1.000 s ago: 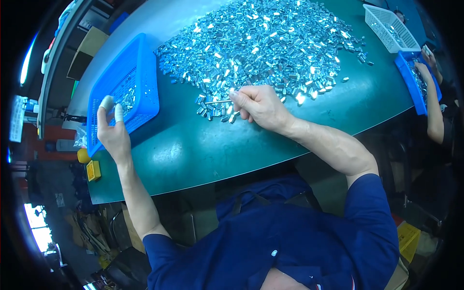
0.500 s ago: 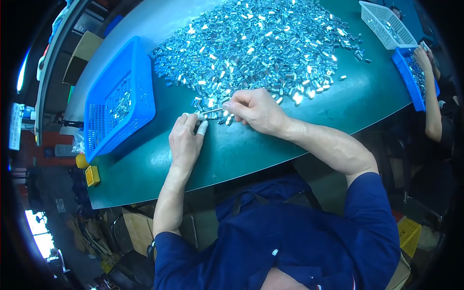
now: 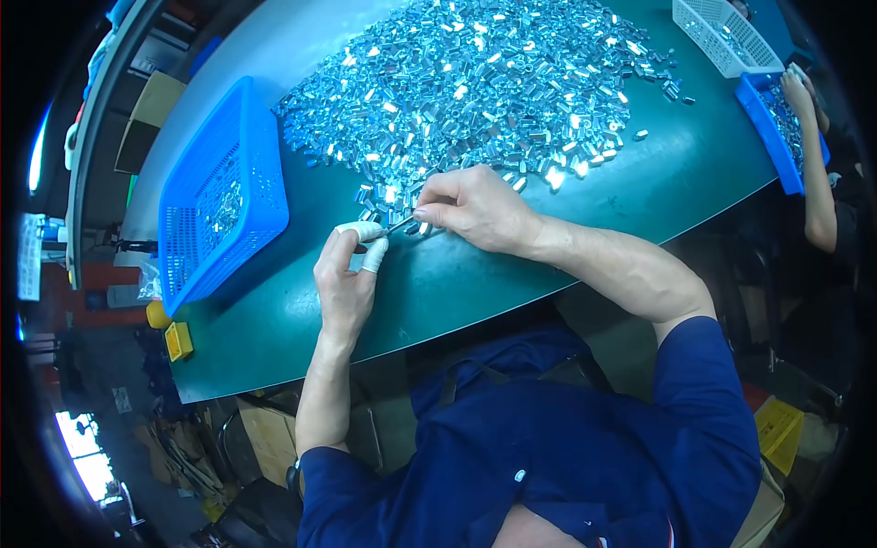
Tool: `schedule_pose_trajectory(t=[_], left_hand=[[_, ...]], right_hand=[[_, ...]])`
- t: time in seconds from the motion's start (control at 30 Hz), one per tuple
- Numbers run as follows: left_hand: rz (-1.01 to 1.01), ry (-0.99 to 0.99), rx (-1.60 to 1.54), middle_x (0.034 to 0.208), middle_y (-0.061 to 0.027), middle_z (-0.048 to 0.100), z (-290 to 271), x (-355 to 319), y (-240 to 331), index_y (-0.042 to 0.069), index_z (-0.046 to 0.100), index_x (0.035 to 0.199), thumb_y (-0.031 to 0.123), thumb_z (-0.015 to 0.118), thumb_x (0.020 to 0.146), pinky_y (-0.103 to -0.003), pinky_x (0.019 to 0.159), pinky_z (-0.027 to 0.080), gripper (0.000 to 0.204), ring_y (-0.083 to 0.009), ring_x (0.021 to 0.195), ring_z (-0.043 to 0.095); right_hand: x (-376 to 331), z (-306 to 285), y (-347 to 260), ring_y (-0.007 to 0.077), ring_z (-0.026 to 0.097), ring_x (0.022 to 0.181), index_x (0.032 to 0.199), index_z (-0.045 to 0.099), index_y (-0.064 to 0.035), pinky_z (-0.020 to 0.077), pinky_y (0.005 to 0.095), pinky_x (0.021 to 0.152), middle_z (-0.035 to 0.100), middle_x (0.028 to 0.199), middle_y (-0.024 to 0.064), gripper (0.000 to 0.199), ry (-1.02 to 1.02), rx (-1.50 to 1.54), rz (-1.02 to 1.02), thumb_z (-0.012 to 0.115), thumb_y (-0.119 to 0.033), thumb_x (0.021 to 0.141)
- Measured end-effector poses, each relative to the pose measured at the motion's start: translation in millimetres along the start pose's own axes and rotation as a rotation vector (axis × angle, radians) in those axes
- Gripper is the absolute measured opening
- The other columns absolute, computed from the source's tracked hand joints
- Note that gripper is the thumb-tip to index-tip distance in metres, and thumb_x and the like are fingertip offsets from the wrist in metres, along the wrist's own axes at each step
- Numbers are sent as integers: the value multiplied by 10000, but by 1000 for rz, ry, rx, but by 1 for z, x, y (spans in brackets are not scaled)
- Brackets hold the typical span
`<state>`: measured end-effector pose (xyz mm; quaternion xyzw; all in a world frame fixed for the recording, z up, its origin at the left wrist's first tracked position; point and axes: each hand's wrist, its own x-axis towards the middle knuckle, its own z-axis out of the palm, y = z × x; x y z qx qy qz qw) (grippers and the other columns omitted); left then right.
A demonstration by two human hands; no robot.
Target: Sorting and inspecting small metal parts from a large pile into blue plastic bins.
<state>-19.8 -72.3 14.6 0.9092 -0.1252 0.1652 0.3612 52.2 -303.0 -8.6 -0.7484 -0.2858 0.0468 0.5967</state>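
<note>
My right hand (image 3: 484,212) pinches a thin metal rod (image 3: 400,224) between thumb and forefinger, and the rod points left at my other hand. White covers sit on the thumb and forefinger of my left hand (image 3: 343,288), whose tips come together at the rod's far end. What lies between those tips is too small to make out. Just beyond both hands spreads a big pile of small shiny metal pieces (image 3: 475,91). A few loose pieces (image 3: 422,228) lie beside the rod, under my right fingers.
A blue plastic basket (image 3: 265,212) holding some metal pieces stands at left on the green table (image 3: 457,290). Small yellow containers (image 3: 178,341) sit at its near left edge. At far right, a white basket (image 3: 722,41) and blue tray (image 3: 763,128) adjoin another person's hands (image 3: 797,89).
My left thumb and forefinger have come up from the loose pieces and closed at the rod's end. The rod has tilted, its left end lower. My right hand has shifted slightly left.
</note>
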Motion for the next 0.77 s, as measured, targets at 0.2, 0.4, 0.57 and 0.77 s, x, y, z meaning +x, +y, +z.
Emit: schedule_pose_trajectory(t=[0.2, 0.4, 0.57, 0.77], left_hand=[[61, -48, -34, 967, -116, 715, 3, 1, 6, 0, 702, 1004, -24, 781, 865, -342, 759, 555, 161, -243, 857, 697], [-8, -47, -94, 963, -109, 716, 7, -3, 8, -12, 704, 1003, -20, 777, 875, -320, 777, 553, 148, -200, 837, 693], [-18, -59, -134, 942, -105, 715, 12, 0, 13, -16, 707, 1011, -18, 777, 879, -310, 774, 548, 150, -183, 836, 689], [-14, -9, -103, 952, -94, 719, -6, 2, 9, 4, 716, 1019, -8, 775, 888, -323, 799, 551, 144, -203, 855, 694]], right_hand=[[1, -6, -7, 171, 657, 604, 828, 722, -20, 505, 342, 590, 691, 665, 73, 357, -109, 30, 93, 652, -316, 1015], [0, -5, -2, 113, 658, 623, 868, 707, -15, 517, 285, 575, 686, 689, 36, 354, -190, 72, 144, 625, -308, 1049], [-2, 2, 3, 107, 651, 623, 912, 704, -20, 511, 287, 570, 695, 722, 34, 309, -189, 78, 111, 612, -281, 1051], [0, -1, -3, 109, 628, 584, 917, 738, -40, 501, 291, 562, 694, 693, 15, 302, -24, 189, 82, 623, -288, 1044]])
